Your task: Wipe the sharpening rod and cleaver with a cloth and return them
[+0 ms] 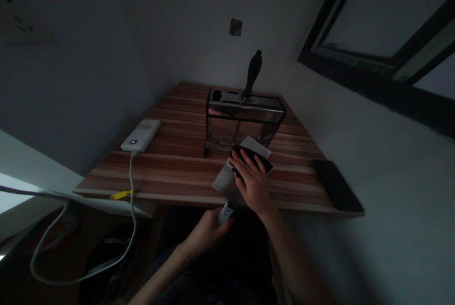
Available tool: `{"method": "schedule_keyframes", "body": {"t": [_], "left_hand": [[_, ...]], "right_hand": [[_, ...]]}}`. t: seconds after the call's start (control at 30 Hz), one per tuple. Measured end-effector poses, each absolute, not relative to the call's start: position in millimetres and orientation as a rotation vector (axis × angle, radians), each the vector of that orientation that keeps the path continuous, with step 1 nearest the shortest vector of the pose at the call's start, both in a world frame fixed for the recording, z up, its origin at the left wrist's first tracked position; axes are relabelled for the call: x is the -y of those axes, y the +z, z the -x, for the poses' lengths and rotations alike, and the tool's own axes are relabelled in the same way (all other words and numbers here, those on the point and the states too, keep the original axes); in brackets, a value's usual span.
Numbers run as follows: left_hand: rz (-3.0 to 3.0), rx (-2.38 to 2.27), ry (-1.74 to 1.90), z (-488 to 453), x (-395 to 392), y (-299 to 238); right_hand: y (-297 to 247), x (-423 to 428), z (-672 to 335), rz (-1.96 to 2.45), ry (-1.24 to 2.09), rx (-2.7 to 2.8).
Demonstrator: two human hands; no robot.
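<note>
My right hand [251,179] lies over a dark, rounded flat object [261,158] near the table's front edge, its fingers bent across the top. Beneath that object a pale flat sheet [225,183] sticks out on both sides. Below the table edge, my left hand [209,229] is closed around a small whitish piece with grey print [225,214], close to the sheet's lower end; whether the two are joined I cannot tell. Just behind my right hand stands a clear-sided knife block [245,106], with a black handle [253,73] rising from its top.
On the wood-grain table [177,167], a white power bank [142,135] sits at the left with a white cable [132,177] and yellow tag [121,195] hanging over the edge. A dark phone-like slab [336,185] lies at the right edge. Walls close in the far end.
</note>
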State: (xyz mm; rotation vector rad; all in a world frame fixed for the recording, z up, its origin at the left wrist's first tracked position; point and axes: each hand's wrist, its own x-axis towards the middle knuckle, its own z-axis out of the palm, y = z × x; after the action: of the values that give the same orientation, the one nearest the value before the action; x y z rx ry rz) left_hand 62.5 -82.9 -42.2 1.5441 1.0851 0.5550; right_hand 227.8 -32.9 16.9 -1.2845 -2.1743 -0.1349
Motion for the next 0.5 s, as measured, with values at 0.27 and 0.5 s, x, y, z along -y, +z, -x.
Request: {"method": "schedule_keyframes", "body": {"t": [0.27,0.5], "left_hand": [[-1.559,-1.107,0.514,-60.0,84.4,-38.7],[-1.537,-1.099,0.499,-60.4,85.4,-40.0]], "right_hand": [[25.2,5.5,-245.1,1.343,-0.206,2.019],[28.4,-1.1,-248.2,1.37,-0.214,1.982]]}}
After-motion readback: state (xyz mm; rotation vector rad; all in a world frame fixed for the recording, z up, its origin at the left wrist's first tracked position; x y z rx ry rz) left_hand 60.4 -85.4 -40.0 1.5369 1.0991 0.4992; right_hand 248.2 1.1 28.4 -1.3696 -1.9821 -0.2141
